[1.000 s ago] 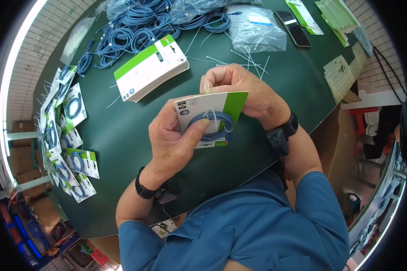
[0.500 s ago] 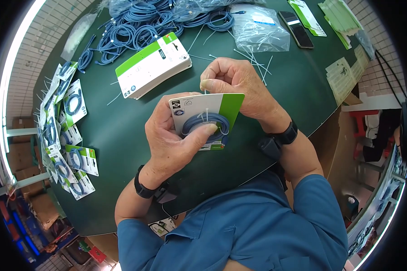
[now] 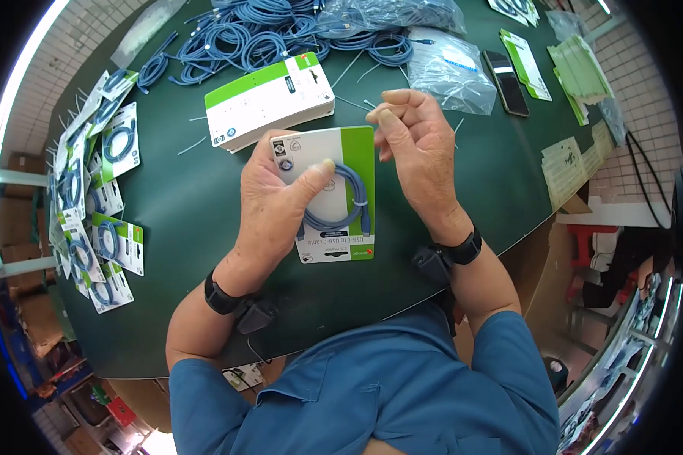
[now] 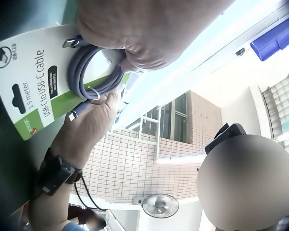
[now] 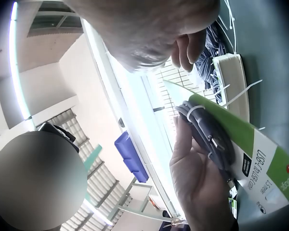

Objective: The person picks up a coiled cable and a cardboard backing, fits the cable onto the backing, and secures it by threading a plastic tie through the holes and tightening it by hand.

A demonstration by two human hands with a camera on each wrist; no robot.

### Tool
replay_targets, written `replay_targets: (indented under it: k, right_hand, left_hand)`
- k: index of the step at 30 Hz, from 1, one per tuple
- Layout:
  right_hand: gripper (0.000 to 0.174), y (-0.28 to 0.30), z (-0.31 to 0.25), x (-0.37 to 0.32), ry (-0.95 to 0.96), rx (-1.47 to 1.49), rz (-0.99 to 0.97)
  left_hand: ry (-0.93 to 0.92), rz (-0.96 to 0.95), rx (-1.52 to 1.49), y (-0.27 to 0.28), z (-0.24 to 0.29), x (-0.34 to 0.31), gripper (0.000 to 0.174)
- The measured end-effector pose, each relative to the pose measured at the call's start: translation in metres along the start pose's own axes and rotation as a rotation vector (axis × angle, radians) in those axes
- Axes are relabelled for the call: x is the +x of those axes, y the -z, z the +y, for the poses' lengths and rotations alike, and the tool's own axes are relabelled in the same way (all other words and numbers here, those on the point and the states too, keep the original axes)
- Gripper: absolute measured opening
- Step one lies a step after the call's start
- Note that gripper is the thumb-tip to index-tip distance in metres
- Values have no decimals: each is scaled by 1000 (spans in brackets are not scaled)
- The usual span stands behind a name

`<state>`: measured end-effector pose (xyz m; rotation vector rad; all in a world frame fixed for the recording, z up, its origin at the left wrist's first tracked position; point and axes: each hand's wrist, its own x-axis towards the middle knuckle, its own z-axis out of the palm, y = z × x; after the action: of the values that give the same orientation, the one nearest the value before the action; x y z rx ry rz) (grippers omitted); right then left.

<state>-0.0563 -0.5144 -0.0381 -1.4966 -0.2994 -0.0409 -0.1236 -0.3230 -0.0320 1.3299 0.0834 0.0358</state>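
My left hand (image 3: pixel 269 193) grips a white-and-green retail card (image 3: pixel 357 152) with the thumb across its front. A coiled blue USB-C cable (image 3: pixel 360 193) lies against the card, with white cable ties (image 3: pixel 359 203) around the coil. In the left wrist view the printed card (image 4: pixel 33 72) and the cable coil (image 4: pixel 77 72) show near the thumb. My right hand (image 3: pixel 425 148) hovers beyond the card's upper right corner, apart from it. Its fingers are loosely curled, and nothing shows between them. The right wrist view shows the card's face (image 5: pixel 260 163) tilted, cable outward.
A stack of cards (image 3: pixel 269 106) stands behind the left hand. Blue cables (image 3: pixel 258 34) are heaped at the back, beside a bag of cable ties (image 3: pixel 451 76). Carded cables (image 3: pixel 118 140) pile up at left. A phone (image 3: pixel 506 83) lies back right, near loose ties (image 3: pixel 349 68).
The right hand has left the card's top edge and moved right. The card has turned to face up more fully, and the loose tie ends over the coil no longer show.
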Motion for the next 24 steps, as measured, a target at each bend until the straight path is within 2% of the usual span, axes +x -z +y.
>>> replay_targets:
  k: [2, 5, 6, 9, 13, 16, 17, 20, 21, 24]
  right_hand:
    - [22, -1, -3, -2, 0, 55, 6]
    - [33, -4, -4, -10, -83, 17, -310]
    - [33, -6, -4, -11, -85, 8, -323]
    - [39, -12, -2, -13, -47, -265, -418]
    - [40, -9, -2, -9, -141, -151, -374]
    - [39, -6, -1, -7, -127, -130, -327]
    - [39, -5, -1, -6, -126, -120, -309]
    - [37, -2, -1, -4, -84, -90, -271]
    - [37, -1, 0, -4, -70, -77, -260]
    - [35, 8, 2, 1, -45, -134, -231]
  left_hand:
    - [-28, 33, -58, 0, 0, 5, 35]
    - [-71, 76, -156, 2, 0, 12, 36]
    - [-78, 71, -151, 4, -1, 13, 37]
    - [-84, 52, -141, 6, -3, 13, 40]
    - [-66, 49, -213, 2, 0, 15, 45]
    - [-354, 199, 18, -3, -1, 18, 44]
    - [-359, 183, 26, -2, 2, 17, 44]
    - [-813, 179, 839, 4, 17, 10, 40]
    - [-816, 162, 845, 2, 20, 8, 40]
    - [-923, -173, 1158, -7, 28, -1, 40]
